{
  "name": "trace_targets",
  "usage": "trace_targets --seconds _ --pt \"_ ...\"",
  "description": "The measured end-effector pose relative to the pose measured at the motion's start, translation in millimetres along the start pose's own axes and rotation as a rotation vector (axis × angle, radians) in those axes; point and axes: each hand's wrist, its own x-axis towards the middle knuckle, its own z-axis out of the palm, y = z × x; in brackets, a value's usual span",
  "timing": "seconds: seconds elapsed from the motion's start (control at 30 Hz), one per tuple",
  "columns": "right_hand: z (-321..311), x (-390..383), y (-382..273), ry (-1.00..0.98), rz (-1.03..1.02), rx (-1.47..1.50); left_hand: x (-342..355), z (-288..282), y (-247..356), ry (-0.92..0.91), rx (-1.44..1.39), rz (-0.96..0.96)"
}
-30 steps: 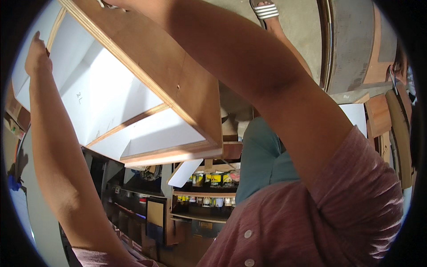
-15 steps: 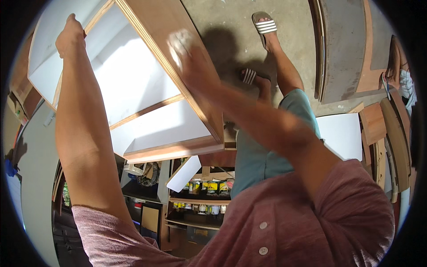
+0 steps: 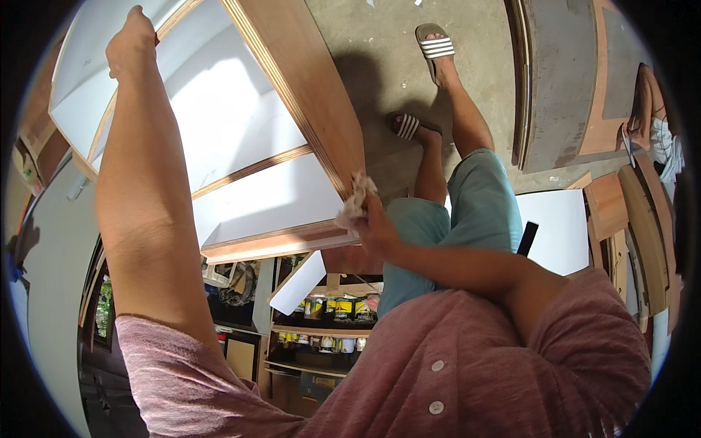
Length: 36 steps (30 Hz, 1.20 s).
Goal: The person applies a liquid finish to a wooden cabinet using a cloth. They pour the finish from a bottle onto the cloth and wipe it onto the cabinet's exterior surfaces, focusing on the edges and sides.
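A wooden cabinet (image 3: 321, 87) with white inner faces and bare plywood edges stands tilted in front of me, at left and centre. My left hand (image 3: 133, 45) reaches to its far part and is closed over the edge of a divider; the fingertips are partly hidden. In my right hand (image 3: 378, 228) is a crumpled, whitish rag (image 3: 356, 203). It presses against the near right corner of the cabinet, where the side panel meets the front edge.
Below the cabinet are shelves (image 3: 314, 332) with several paint cans (image 3: 342, 308) and a white board (image 3: 299, 283). Large panels (image 3: 562, 87) stand at right, above a white sheet (image 3: 558, 226) and wood offcuts (image 3: 607, 201). Another person (image 3: 646, 109) shows partly at the far right.
My right hand has moved with the rag from the middle of the cabinet's side panel toward me, down to its near corner. The left hand keeps its hold, and the view has shifted slightly.
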Motion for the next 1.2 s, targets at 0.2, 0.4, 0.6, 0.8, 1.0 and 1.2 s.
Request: trace_targets --seconds 0.2,0.4,0.6,0.8,1.0,1.2 --pt "0.7 140.3 -158.6 0.279 -0.709 -0.020 4.1 1.5 2.3 -0.074 -0.012 -0.080" --pt "-19.1 250.8 -321.4 0.101 -0.620 -0.036 -13.2 -6.1 12.4 -0.047 0.037 -0.054" --pt "10.4 95.6 -67.5 0.091 0.021 0.390 -2.8 -7.8 13.8 -0.141 0.086 -0.028" --pt "-5.9 228.0 -259.8 -0.026 -0.407 0.598 -8.9 -10.7 28.0 -0.047 0.091 -0.123" --pt "-19.5 353.4 -423.4 0.075 -0.918 0.370 11.4 9.9 14.6 0.009 0.032 -0.101" --pt "-16.8 232.9 -147.3 0.058 0.354 0.730 10.7 14.0 12.9 -0.002 0.032 -0.114"
